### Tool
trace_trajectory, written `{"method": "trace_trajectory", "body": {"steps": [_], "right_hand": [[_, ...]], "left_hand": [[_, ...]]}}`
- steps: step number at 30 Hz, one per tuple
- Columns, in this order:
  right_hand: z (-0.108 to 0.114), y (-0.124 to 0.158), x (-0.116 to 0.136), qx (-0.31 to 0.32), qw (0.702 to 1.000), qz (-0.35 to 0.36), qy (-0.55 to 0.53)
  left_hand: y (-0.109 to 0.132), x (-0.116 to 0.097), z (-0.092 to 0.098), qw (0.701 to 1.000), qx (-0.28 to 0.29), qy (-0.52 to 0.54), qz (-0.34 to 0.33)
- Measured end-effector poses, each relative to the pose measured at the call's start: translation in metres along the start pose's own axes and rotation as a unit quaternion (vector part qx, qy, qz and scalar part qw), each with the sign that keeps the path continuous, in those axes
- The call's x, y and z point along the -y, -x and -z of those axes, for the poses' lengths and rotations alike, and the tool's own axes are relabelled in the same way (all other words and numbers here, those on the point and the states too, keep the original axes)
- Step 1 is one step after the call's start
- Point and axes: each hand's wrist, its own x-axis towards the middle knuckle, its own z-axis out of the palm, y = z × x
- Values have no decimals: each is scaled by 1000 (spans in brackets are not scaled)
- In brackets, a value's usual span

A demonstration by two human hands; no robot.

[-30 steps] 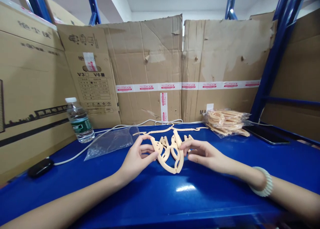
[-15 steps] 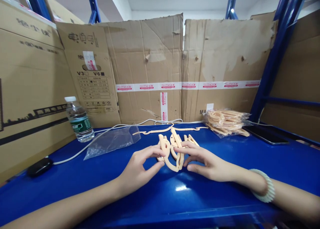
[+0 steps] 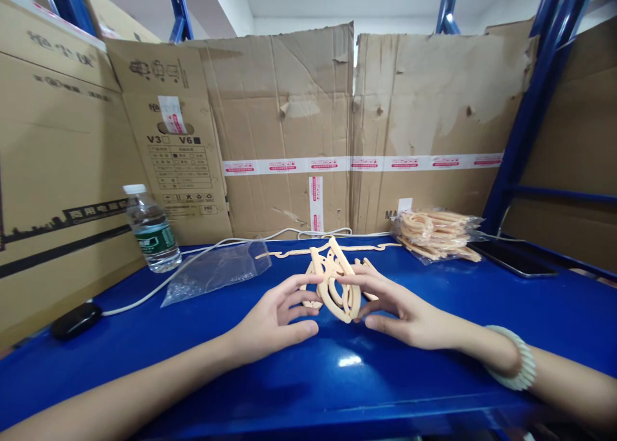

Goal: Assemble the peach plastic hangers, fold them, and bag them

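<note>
A beige plastic folding hanger [image 3: 348, 312], partly folded, is held upright and tilted between my hands above the blue table. The fingertips of my left hand [image 3: 282, 312] rest against its left arm, the thumb apart from it. On the other side, the fingers of my right hand [image 3: 400, 309] grip its right arm; their contact behind it is partly hidden. More beige hanger pieces [image 3: 311, 304] lie just behind and beside it, partly covered by my hands. Farther back, an unfolded hanger [image 3: 294, 252] lies stretched across the table.
A clear plastic bag [image 3: 216, 270] and a water bottle [image 3: 153, 232] are at left, near a black device [image 3: 77, 321] with a white cable [image 3: 139, 298]. Bagged hangers [image 3: 436, 235] and a phone [image 3: 513, 259] are at right. Cardboard sheets [image 3: 289, 107] stand along the back.
The hanger between my hands has turned and risen slightly, its two arms now spread more apart. My left thumb has moved away from it; my right hand has barely moved.
</note>
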Motion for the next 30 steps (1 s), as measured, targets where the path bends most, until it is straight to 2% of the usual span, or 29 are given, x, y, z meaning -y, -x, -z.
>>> {"method": "trace_trajectory", "body": {"steps": [6,14,22,26,30], "right_hand": [[2,1,4,2,999,-5,31],[3,1,8,48,998,16,40],[13,0,13,85,996,-30,9],[33,-1,9,25,997,-70,-31],[70,4,5,-67,988,-137,-26]], "left_hand": [[-2,1,1,999,-15,49,16],[0,1,1,999,39,22,18],[3,-3,0,996,82,-41,-11],[2,-3,6,997,54,-47,-22],[0,-3,15,999,18,-37,-23]]}}
